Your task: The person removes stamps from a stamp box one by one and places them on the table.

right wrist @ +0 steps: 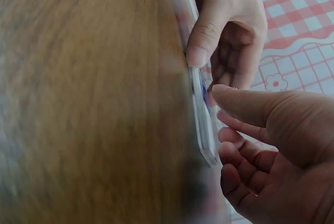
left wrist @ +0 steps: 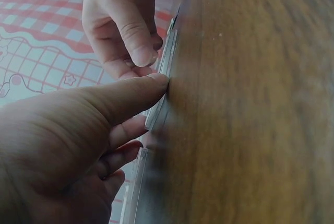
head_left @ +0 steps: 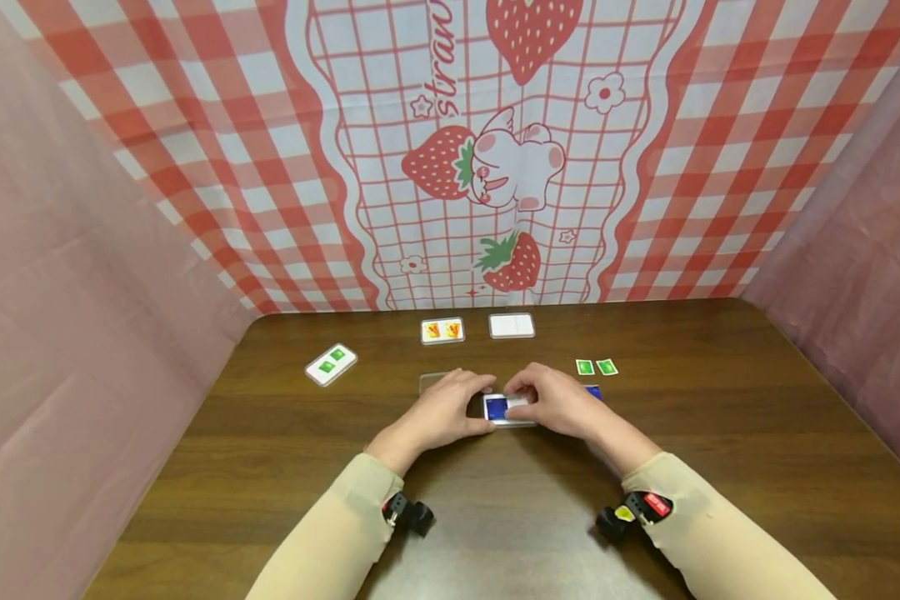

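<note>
A small white tray with a clear rim (head_left: 521, 423) lies on the table between both hands. A dark blue square card (head_left: 497, 408) sits over its left half, slightly tilted in the right wrist view. My left hand (head_left: 446, 410) grips the tray's left end, thumb on the near edge and fingers at the far side. My right hand (head_left: 558, 402) reaches over the right half, thumb and index finger pinching the blue card's right edge. Another clear case (head_left: 429, 380) lies partly hidden behind the left hand. Something blue (head_left: 593, 391) shows behind the right hand.
Behind stand a tray with two orange pictures (head_left: 442, 331) and a blank white tray (head_left: 512, 326). A tray with two green pictures (head_left: 332, 364) lies to the left. Two loose green cards (head_left: 596, 367) lie to the right. A checked strawberry cloth (head_left: 510, 167) hangs behind the table.
</note>
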The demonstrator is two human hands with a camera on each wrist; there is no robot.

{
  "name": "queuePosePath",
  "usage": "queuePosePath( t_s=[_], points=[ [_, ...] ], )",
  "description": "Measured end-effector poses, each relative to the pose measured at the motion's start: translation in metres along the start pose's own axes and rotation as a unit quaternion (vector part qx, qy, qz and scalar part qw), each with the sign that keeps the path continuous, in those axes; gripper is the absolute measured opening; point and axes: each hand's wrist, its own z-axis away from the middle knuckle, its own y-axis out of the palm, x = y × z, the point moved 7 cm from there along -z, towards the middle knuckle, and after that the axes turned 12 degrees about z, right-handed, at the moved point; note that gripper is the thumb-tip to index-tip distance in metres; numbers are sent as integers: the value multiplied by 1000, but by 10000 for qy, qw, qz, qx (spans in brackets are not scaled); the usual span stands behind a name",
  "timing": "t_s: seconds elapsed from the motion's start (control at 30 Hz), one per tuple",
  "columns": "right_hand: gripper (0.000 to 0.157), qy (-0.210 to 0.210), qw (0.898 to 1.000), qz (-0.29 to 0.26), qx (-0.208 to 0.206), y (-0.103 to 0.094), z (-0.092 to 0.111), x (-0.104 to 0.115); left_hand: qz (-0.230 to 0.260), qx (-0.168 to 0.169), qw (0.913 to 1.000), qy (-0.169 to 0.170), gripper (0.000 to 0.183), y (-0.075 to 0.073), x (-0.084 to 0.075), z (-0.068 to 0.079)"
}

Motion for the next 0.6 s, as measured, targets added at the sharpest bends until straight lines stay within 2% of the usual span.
queuePosePath(
  t_s=[0.13, 0.37, 0.47, 0.5, 0.6],
  points=[
    [28, -117, 9998, -154, -32, 7, -1, -5, 83, -3, 10000, 43, 69, 1, 2, -2],
    [27, -235, 9989, 121, -392, 43, -18, -46, 124, -193, 9996, 156, 75, 18, 36, -10],
    [26, -106, 9997, 85, -208, 38, -16, -40, 55, -254, 9994, 214, 77, 23, 46, -12],
    [27, -217, 9996, -13, -203, 40, -16, -41, 29, -262, 9994, 235, 78, 23, 47, -12],
    [25, -68, 9999, -154, 27, 24, -11, -22, 26, -255, 9994, 225, 79, 24, 48, -12]
  ],
)
